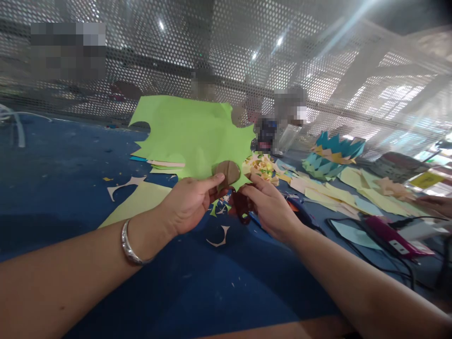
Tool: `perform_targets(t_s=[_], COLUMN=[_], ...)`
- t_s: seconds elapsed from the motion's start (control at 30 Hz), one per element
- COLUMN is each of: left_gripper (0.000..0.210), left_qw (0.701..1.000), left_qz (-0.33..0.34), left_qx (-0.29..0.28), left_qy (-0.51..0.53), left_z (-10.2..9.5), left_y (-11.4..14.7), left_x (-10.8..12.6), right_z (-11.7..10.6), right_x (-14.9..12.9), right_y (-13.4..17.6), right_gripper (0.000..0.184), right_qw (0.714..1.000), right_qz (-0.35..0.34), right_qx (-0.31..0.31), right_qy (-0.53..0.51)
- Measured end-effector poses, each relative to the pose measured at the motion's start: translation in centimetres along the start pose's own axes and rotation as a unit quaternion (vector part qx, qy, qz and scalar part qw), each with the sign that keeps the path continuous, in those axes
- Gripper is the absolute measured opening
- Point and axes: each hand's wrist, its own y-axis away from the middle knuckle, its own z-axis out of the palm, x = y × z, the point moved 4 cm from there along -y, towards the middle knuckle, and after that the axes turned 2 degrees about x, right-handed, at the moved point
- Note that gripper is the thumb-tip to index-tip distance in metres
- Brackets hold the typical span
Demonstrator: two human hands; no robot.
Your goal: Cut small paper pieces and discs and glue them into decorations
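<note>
My left hand (190,200), with a silver bracelet at the wrist, pinches a sheet of green paper (190,132) and a brown round disc (229,171) lying against its lower edge. The sheet is raised off the table, and curved bites are cut from its sides. Dark red-handled scissors (242,209) are in my right hand (270,200), by the paper's lower right edge beside the disc. Their blades are mostly hidden. Below the hands lies a pale crescent-shaped paper scrap (222,238). A pale yellow sheet (137,207) lies partly under my left forearm.
Beyond my right hand are a heap of yellow cut pieces (261,167), a blue zigzag-edged paper crown (332,155) and loose paper strips (328,195). A magenta power strip (391,238) with black cables lies at right. Another person's hand (436,205) shows at the right edge.
</note>
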Motion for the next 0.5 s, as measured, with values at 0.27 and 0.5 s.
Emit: perform_targets(t_s=[0.27,0.5], left_gripper=[0.016,0.012], left_qw=[1.000,1.000], left_qz=[0.016,0.023], left_qx=[-0.008,0.003], left_qy=[0.025,0.004], left_z=[0.31,0.20], left_y=[0.33,0.41], left_x=[-0.06,0.05], right_z=[0.33,0.27], right_x=[-0.10,-0.10], right_y=[0.39,0.81], right_gripper=[0.039,0.051], right_qw=[0.997,0.996], right_qz=[0.018,0.038], right_qx=[0.032,0.032], right_qy=[-0.063,-0.070])
